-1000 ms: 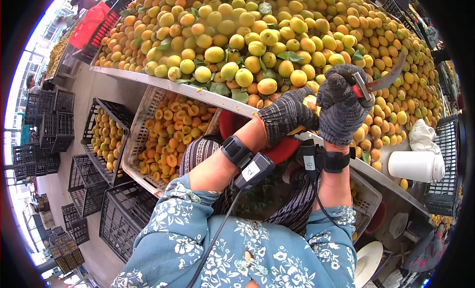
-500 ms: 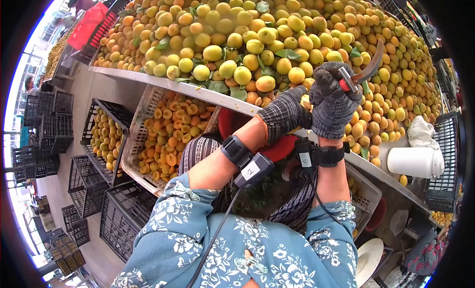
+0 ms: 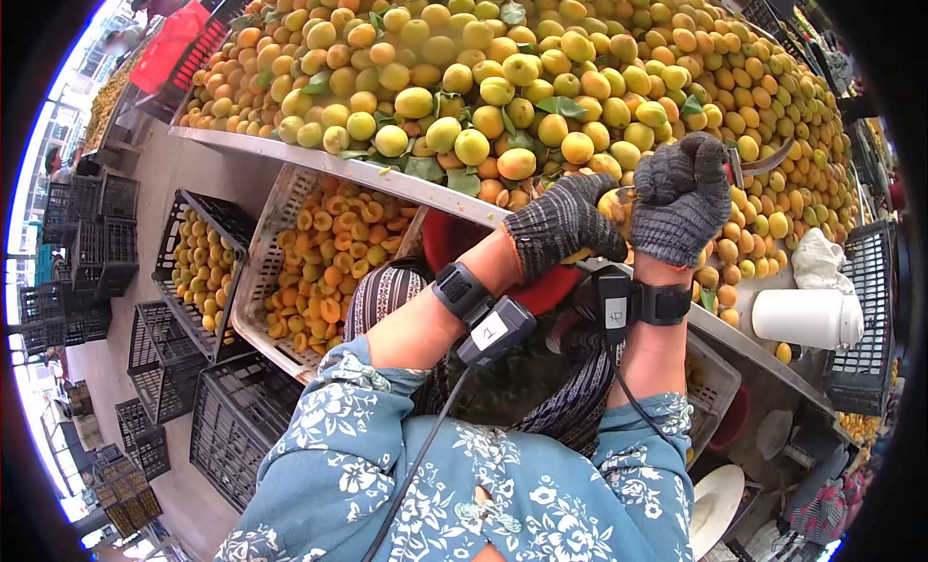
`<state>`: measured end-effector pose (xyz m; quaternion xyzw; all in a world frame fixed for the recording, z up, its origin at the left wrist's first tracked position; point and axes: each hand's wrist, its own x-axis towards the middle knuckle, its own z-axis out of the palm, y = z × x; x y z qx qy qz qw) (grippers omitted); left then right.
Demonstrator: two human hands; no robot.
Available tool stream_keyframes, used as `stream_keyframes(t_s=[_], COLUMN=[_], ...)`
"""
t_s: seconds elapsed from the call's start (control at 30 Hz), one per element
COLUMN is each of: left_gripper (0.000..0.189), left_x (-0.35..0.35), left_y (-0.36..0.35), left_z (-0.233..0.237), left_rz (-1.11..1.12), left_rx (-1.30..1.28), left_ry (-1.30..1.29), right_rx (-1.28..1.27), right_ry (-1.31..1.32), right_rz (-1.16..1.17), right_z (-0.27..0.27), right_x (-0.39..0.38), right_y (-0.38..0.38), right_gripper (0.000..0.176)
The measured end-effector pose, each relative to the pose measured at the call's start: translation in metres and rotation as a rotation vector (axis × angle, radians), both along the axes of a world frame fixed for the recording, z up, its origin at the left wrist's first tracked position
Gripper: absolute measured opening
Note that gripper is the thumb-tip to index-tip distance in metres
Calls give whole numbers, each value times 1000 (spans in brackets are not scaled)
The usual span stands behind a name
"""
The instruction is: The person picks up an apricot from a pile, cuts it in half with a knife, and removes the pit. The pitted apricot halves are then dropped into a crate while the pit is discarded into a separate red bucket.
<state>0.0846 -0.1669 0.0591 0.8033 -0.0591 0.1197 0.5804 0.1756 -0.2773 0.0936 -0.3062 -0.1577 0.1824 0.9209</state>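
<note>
My right hand [image 3: 681, 202], in a dark knitted glove, is closed around a curved knife [image 3: 770, 161]. Its hooked blade points right over the fruit pile, and most of the handle is hidden by the fist. Beside it, my left hand [image 3: 565, 226], gloved alike, is closed with its fingers on an apricot [image 3: 616, 206]. That fruit shows in the gap between the two hands, partly covered by the left fingers. Both hands are above the metal edge [image 3: 454, 197] of a table heaped with whole apricots [image 3: 517, 163]. Under the left hand a red container [image 3: 543, 289] is partly visible.
A pale crate [image 3: 253, 293] of halved apricots stands at my left, next to a black crate [image 3: 201, 262] of fruit. Several black crates [image 3: 246, 422] stand on the floor. A white container [image 3: 797, 317] and a white bag [image 3: 822, 259] are at the right.
My right hand has moved slightly right and turned, so the knife blade swings from pointing up to pointing right. The apricot between the hands now shows more.
</note>
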Motion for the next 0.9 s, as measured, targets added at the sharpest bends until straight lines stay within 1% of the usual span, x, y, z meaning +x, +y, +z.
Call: stream_keyframes(t_s=[0.07,0.13,0.17,0.2,0.27,0.3,0.37,0.43,0.5,0.57,0.6,0.63,0.67,0.7,0.77,0.8,0.87,0.9], left_gripper=[41,39,38,38,31,31,30,28,26,12,12,11,10,10,5,5,7,7], left_x=[-1,-2,-1,0,2,1,-3,-8,-11,-14,-12,-9,-7,-6,-7,-5,-1,-4], left_y=[0,0,-1,-1,-2,-1,7,6,4,1,2,3,4,6,10,7,2,2], left_z=[4,7,5,3,-4,-10,-20,-12,-2,4,3,1,0,0,0,-2,-10,-4], left_rz=[-25,-16,13,14,53,51,-68,-63,-57,31,30,36,43,43,-73,-73,-17,-17], left_rx=[-24,-228,-319,-318,-134,-134,120,138,153,104,104,179,254,255,355,354,275,275], left_ry=[12,206,252,252,58,59,-255,-235,-214,-337,-335,-369,-402,-402,-342,-342,-479,-478], right_rx=[25,20,-47,-117,-109,-102,-76,-48,-50,-22,8,41,41,27,12,-2,-16,-26], right_ry=[42,35,-35,-105,-145,-183,-158,-135,-194,-157,-123,-101,-100,-124,-149,-148,-147,-143], right_rz=[-14,-45,-138,-232,-239,-249,-253,-255,-248,-243,-239,-157,-158,-152,-146,-163,-180,-190], right_z=[-5,0,6,10,12,11,10,10,13,15,15,13,12,12,12,14,15,14], right_x=[3,-2,-6,-8,-7,-6,-4,-1,2,4,4,5,5,4,1,0,-2,-3], right_y=[-2,1,2,3,3,2,-1,-4,-9,-13,-14,-17,-16,-15,-13,-12,-11,-11], right_gripper=[20,21,20,20,19,19,19,18,19,19,19,19,19,18,18,17,17,18])
